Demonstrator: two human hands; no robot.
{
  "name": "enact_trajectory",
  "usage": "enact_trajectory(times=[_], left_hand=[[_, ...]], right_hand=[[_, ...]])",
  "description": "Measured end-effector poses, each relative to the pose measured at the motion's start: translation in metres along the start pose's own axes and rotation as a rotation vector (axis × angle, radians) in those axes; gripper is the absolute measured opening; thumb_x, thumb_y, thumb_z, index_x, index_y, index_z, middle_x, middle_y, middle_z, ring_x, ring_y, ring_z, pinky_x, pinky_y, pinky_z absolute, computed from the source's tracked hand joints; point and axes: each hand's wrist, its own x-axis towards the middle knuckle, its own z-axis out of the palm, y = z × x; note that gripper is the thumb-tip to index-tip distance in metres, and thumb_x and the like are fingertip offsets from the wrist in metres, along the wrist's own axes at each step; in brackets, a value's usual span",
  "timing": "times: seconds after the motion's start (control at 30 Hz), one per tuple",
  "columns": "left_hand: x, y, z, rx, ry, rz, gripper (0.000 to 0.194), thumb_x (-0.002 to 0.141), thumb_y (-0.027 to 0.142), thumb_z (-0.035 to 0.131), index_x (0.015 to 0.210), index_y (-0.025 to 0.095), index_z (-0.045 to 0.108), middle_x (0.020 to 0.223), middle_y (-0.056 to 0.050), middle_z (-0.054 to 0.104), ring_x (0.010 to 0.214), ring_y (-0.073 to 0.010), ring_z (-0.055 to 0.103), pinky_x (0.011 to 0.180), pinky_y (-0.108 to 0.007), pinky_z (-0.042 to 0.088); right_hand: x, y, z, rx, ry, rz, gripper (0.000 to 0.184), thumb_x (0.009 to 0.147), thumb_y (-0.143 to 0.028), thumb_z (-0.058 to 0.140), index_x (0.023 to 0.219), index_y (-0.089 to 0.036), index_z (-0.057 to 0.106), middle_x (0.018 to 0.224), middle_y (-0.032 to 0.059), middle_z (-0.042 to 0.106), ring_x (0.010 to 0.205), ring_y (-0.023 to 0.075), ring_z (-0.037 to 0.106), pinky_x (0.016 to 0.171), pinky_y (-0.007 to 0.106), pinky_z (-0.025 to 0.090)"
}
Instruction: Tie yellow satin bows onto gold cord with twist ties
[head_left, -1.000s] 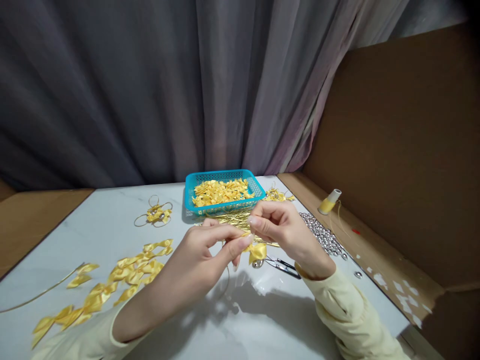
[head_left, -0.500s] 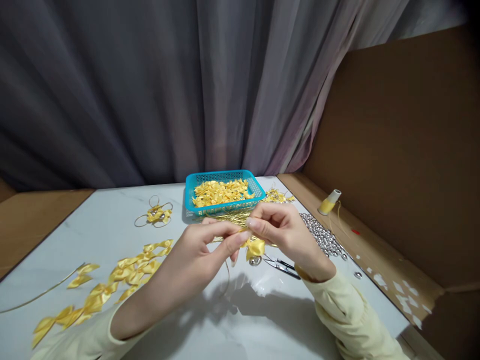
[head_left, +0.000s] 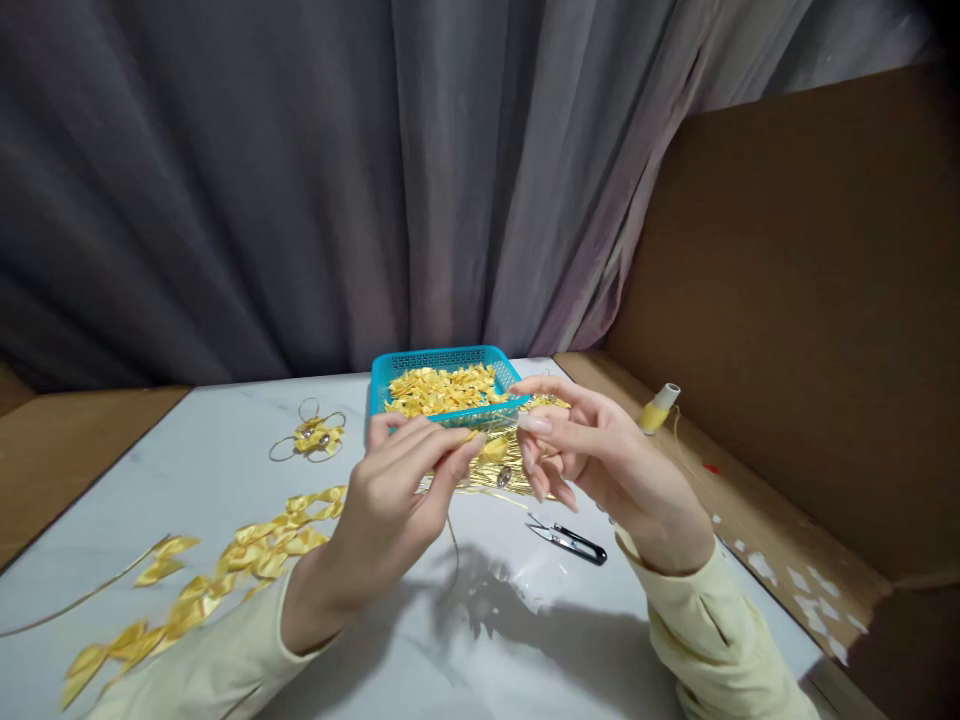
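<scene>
One basket (head_left: 390, 367), one scissors (head_left: 568, 540), one spool (head_left: 658, 409)

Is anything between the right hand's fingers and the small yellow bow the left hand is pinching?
Nothing visible. The left hand pinches the bow at its fingertips, and the right hand is open just beside it, only air between them.

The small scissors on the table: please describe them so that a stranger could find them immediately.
Start at the white table and the turquoise basket of yellow bows at its far edge. Nearer, just below the right hand, lie the small scissors. They are the only dark, metal-bladed thing there; the rest nearby is yellow ribbon.
</scene>
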Motion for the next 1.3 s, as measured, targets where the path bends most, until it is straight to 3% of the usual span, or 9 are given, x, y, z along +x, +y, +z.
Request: enact_trajectory(times=[0.17, 0.33, 0.5, 0.93, 1.0, 1.1, 1.2, 1.3], left_hand=[[-0.001, -0.007, 0.005, 0.049, 0.134, 0.072, 0.012, 0.078, 0.007, 0.06, 0.078, 0.018, 0.056, 0.06, 0.004, 0.059, 0.054, -0.0109, 0.051, 0.068, -0.033, 0.035], [-0.001, -0.005, 0.002, 0.02, 0.127, 0.054, 0.012, 0.078, 0.006, 0.06, 0.078, 0.018, 0.056, 0.058, 0.004, 0.057, 0.054, -0.011, 0.051, 0.067, -0.033, 0.035], [-0.001, -0.003, 0.002, -0.032, 0.08, 0.04, 0.013, 0.077, 0.005, 0.06, 0.076, 0.018, 0.056, 0.058, 0.004, 0.057, 0.053, -0.0099, 0.05, 0.065, -0.032, 0.033], [-0.002, -0.001, 0.0, -0.062, 0.063, 0.008, 0.012, 0.079, 0.007, 0.058, 0.076, 0.019, 0.057, 0.057, 0.005, 0.057, 0.053, -0.0102, 0.05, 0.064, -0.032, 0.033], [-0.001, -0.002, 0.0, -0.044, 0.072, 0.012, 0.011, 0.079, 0.008, 0.058, 0.077, 0.019, 0.057, 0.057, 0.005, 0.057, 0.052, -0.0103, 0.05, 0.064, -0.032, 0.034], [-0.001, -0.005, 0.0, 0.009, 0.118, 0.022, 0.01, 0.079, 0.009, 0.058, 0.078, 0.02, 0.057, 0.057, 0.005, 0.058, 0.052, -0.011, 0.051, 0.065, -0.032, 0.036], [0.0, -0.01, 0.0, 0.069, 0.199, 0.017, 0.01, 0.078, 0.01, 0.06, 0.079, 0.02, 0.058, 0.06, 0.003, 0.061, 0.055, -0.0125, 0.054, 0.067, -0.034, 0.037], [0.0, -0.012, 0.0, 0.115, 0.259, 0.023, 0.01, 0.078, 0.012, 0.061, 0.08, 0.021, 0.059, 0.064, 0.002, 0.064, 0.058, -0.0138, 0.056, 0.068, -0.035, 0.036]], right_hand=[[-0.001, 0.001, 0.005, 0.158, -0.051, 0.055, 0.023, 0.083, -0.016, 0.055, 0.106, -0.018, 0.051, 0.07, 0.0004, 0.062, 0.063, 0.0119, 0.064, 0.052, 0.02, 0.047], [-0.001, 0.011, 0.016, -0.184, 0.139, -0.136, 0.027, 0.082, -0.029, 0.058, 0.107, -0.021, 0.052, 0.073, -0.0002, 0.061, 0.048, 0.008, 0.056, 0.039, 0.018, 0.039], [-0.003, 0.02, 0.024, -0.522, 0.275, -0.322, 0.022, 0.082, -0.028, 0.058, 0.103, -0.022, 0.062, 0.074, -0.0008, 0.058, 0.04, 0.0021, 0.042, 0.035, 0.017, 0.034], [-0.006, 0.016, 0.026, -0.745, 0.269, -0.419, 0.013, 0.08, -0.017, 0.059, 0.088, -0.015, 0.07, 0.067, 0.0005, 0.058, 0.052, 0.0058, 0.046, 0.045, 0.02, 0.036], [-0.008, 0.015, 0.026, -0.651, 0.231, -0.336, 0.016, 0.08, -0.02, 0.059, 0.092, -0.016, 0.069, 0.064, -0.0007, 0.056, 0.047, 0.0048, 0.045, 0.041, 0.019, 0.035], [-0.009, 0.013, 0.027, -0.332, 0.118, -0.154, 0.026, 0.083, -0.025, 0.056, 0.108, -0.02, 0.062, 0.068, -0.0004, 0.058, 0.044, 0.0061, 0.052, 0.033, 0.016, 0.036], [-0.009, 0.011, 0.028, -0.04, 0.045, -0.055, 0.033, 0.085, -0.025, 0.054, 0.118, -0.022, 0.052, 0.076, 0.0019, 0.059, 0.059, 0.0134, 0.063, 0.032, 0.015, 0.041], [-0.007, 0.011, 0.025, 0.192, 0.013, 0.002, 0.026, 0.087, -0.023, 0.05, 0.112, -0.021, 0.051, 0.078, 0.0026, 0.058, 0.069, 0.0167, 0.066, 0.03, 0.013, 0.042]])
